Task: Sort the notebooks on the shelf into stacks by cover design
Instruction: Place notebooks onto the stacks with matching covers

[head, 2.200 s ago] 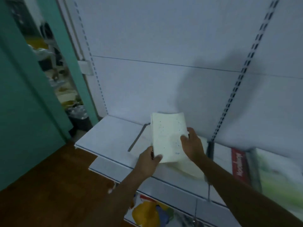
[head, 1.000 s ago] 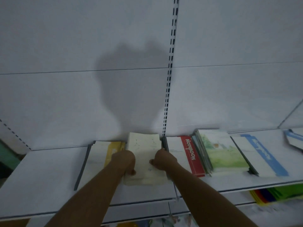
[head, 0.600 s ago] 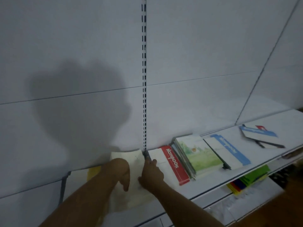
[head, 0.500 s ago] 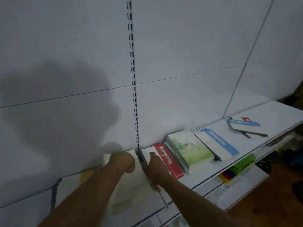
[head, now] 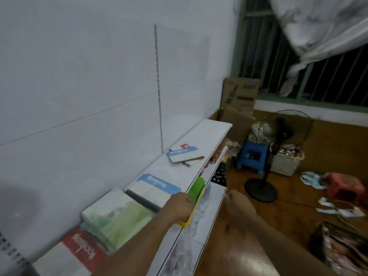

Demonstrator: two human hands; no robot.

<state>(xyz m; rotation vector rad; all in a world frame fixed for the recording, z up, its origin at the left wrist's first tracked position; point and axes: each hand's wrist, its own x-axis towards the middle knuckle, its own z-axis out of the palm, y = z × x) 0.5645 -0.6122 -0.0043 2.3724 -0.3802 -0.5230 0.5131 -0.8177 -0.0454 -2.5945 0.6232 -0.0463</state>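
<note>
On the white shelf [head: 201, 136] lie, from near to far, a red-banded notebook stack [head: 79, 253], a green landscape-cover stack [head: 117, 218] and a blue-banded stack [head: 157, 186]. Further along, two or three loose notebooks [head: 184, 155] lie askew, a blue-banded one on top. My left hand [head: 179, 204] is at the shelf's front edge beside the blue-banded stack, fingers curled, nothing visibly in it. My right hand [head: 232, 197] is blurred in front of the lower shelf; nothing shows in it. The cream notebook is out of view.
Green and yellow folders [head: 196, 189] stick out from the lower shelf. On the wooden floor to the right stand a fan [head: 278, 136], a blue stool [head: 253, 156], a white basket [head: 286, 162] and cardboard boxes [head: 241, 94]. Papers lie scattered at far right.
Both hands have left the cream notebook at the left of the shelf. My view has swung right, and both arms now reach along the shelf towards the blue-banded notebooks.
</note>
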